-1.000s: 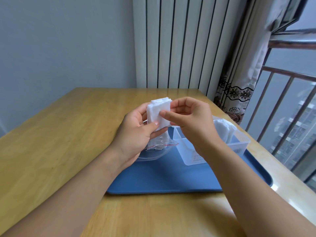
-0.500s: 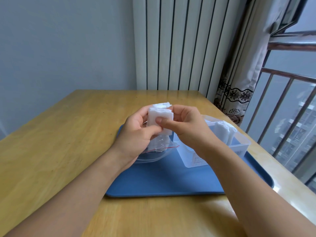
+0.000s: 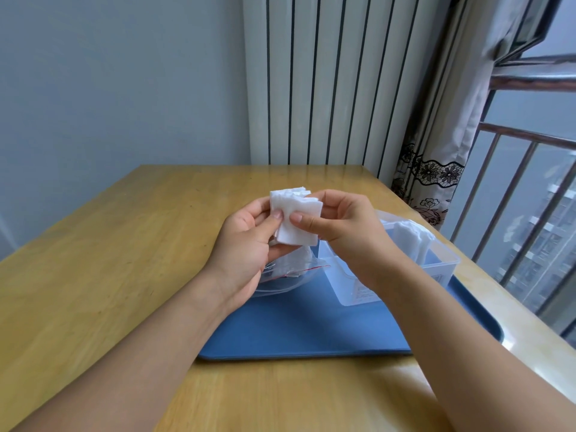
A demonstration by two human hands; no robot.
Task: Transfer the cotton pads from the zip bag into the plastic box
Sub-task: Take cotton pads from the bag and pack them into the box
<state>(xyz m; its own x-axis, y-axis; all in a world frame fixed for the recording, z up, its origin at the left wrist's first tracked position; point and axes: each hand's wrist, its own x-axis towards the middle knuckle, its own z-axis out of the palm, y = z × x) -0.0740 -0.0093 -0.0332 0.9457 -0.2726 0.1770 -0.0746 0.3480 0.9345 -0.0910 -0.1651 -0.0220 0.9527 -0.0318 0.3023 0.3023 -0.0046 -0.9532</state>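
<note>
White cotton pads (image 3: 296, 221), soft and featherlight, sit pinched between my left hand (image 3: 246, 244) and right hand (image 3: 339, 235). I'd squeeze the stack's flat faces, or it fans apart.

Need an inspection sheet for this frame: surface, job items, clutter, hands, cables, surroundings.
Surface: wooden table carrying a blue tray.
Job's things: stack of cotton pads held above the tray; zip bag hangs below the left hand; plastic box on the tray already holds pads.
Clutter: clear bowl on the tray under the bag.
Hands: left hand and right hand both pinch the stack.
Cables: nothing seen.
Surroundings: radiator, curtain, window railing.
</note>
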